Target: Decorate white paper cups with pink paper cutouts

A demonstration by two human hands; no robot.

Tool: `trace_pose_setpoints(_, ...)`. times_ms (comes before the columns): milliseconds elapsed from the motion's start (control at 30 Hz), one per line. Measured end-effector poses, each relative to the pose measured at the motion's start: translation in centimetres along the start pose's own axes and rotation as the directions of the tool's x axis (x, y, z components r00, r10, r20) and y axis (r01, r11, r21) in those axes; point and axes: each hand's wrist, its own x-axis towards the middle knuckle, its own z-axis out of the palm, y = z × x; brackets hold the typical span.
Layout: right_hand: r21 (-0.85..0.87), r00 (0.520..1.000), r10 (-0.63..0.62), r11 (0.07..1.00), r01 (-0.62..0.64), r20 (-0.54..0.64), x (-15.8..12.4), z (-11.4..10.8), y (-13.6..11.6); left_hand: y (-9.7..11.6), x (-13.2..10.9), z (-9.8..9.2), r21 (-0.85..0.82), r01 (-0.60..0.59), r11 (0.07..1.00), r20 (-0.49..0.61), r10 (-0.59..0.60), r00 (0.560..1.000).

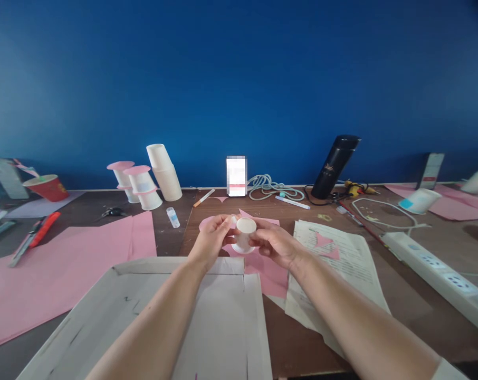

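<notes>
A white paper cup (pixel 245 241) is held upside down in front of me, its round base facing up and its wide rim down. My right hand (pixel 277 243) grips the cup from the right, thumb and fingers curled on its side. At the cup's left is my left hand (pixel 213 238), closed, with thumb and forefinger pinched around a small whitish thing too small to name. Its lower fingers reach toward the cup's side. Below the hands lies a pink paper sheet (pixel 267 275), partly hidden by them and the cup.
A white cardboard piece (pixel 231 322) covers the front. Stacked cups (pixel 168 179), cups with pink discs (pixel 142 184), a phone (pixel 236 177), a black flask (pixel 334 169) and a cable (pixel 268 187) stand behind. Right are printed sheets (pixel 353 274) and a power strip (pixel 432 274).
</notes>
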Motion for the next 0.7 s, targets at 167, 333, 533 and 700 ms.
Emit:
trace_pose_setpoints(167, 0.055, 1.000, 0.027, 0.998, -0.026, -0.005, 0.21, 0.05, 0.05, -0.06, 0.03, 0.01, 0.026, -0.001, 1.000, -0.008, 0.002, 1.000)
trace_pose_setpoints(333, 0.150, 0.995, 0.093, 0.985, -0.089, -0.019, 0.33, 0.00, -0.08, -0.09, 0.06, 0.02, 0.084, -0.013, 0.996, -0.009, 0.013, 1.000)
trace_pose_setpoints(533, 0.252, 0.979, 0.190, 0.953, -0.166, -0.074, 0.32, 0.31, -0.56, -0.18, 0.14, -0.04, 0.114, -0.015, 0.993, -0.008, 0.016, 1.000)
trace_pose_setpoints(700, 0.296, 0.975, 0.203, 0.941, -0.167, -0.094, 0.46, 0.25, -0.56, -0.28, 0.17, -0.09, 0.116, -0.024, 0.993, 0.000, 0.024, 1.000)
